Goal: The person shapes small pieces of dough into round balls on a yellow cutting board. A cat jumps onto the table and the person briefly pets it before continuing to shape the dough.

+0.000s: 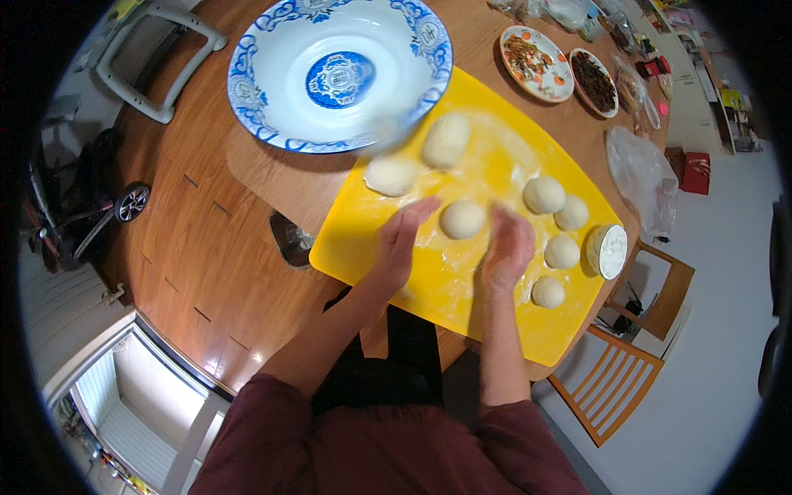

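Note:
A round dough ball (463,219) rests on the floured yellow mat (346,238), between my two hands. My left hand (402,238) is to its left and my right hand (508,247) to its right, a little blurred; neither holds anything, and gaps show on both sides of the ball. Two larger dough pieces, one oblong (391,176) and one thicker (447,141), lie farther up the mat. Several smaller dough balls (544,195) sit along the right side, near a small bowl of white flour (612,252).
A large blue-and-white basin (272,117) stands at the upper left, its rim beside the mat. Two oval plates of food (560,90) (612,111) and a clear plastic bag (643,179) lie at the upper right. A wooden chair (609,383) stands right of the table, a bin (289,241) below its left edge.

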The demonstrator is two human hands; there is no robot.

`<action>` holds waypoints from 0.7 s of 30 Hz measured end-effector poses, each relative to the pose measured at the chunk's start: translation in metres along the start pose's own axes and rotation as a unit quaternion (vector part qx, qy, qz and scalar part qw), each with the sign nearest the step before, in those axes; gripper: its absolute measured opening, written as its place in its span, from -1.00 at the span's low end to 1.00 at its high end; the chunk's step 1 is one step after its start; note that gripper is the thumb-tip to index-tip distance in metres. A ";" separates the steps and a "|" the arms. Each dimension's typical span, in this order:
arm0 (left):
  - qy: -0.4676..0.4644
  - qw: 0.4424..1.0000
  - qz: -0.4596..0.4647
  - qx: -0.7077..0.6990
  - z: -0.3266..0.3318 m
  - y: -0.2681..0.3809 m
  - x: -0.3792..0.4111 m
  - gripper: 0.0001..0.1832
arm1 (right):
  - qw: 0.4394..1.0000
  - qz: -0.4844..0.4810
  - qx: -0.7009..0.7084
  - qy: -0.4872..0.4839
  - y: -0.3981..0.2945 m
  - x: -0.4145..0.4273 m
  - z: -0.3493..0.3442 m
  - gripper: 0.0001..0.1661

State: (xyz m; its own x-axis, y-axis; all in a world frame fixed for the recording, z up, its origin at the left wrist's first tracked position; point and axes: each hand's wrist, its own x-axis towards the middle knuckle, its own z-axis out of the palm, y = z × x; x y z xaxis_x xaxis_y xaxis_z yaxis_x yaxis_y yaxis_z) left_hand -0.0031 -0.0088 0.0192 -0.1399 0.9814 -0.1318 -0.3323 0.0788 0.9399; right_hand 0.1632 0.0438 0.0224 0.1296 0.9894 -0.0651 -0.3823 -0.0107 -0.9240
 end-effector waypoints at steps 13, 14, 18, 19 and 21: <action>0.054 0.991 -0.119 0.001 -0.058 0.031 -0.075 -0.63 | 0.647 -0.138 -0.593 -0.458 -0.045 0.032 0.039 -0.28; 0.052 0.992 -0.112 -0.005 -0.057 0.031 -0.074 -0.63 | 0.639 -0.135 -0.599 -0.462 -0.036 0.033 0.036 -0.34; 0.034 0.996 -0.081 -0.001 -0.048 0.030 -0.068 -0.62 | 0.659 -0.127 -0.609 -0.423 -0.039 0.023 0.039 -0.59; 0.028 0.997 -0.072 0.010 -0.047 0.031 -0.066 -0.61 | 0.673 -0.119 -0.605 -0.408 -0.040 0.020 0.035 -0.61; 0.000 0.997 -0.050 0.051 -0.047 0.027 -0.062 -0.62 | 0.705 -0.127 -0.615 -0.329 -0.052 0.018 0.021 -0.61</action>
State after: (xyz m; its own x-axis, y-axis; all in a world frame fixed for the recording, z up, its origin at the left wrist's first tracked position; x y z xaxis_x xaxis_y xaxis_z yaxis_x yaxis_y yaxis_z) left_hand -0.0473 -0.0755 0.0378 -0.1114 0.9678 -0.2257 -0.2478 0.1929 0.9494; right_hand 0.1663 0.0653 0.0774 -0.5560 0.8308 -0.0237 0.7127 0.4620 -0.5278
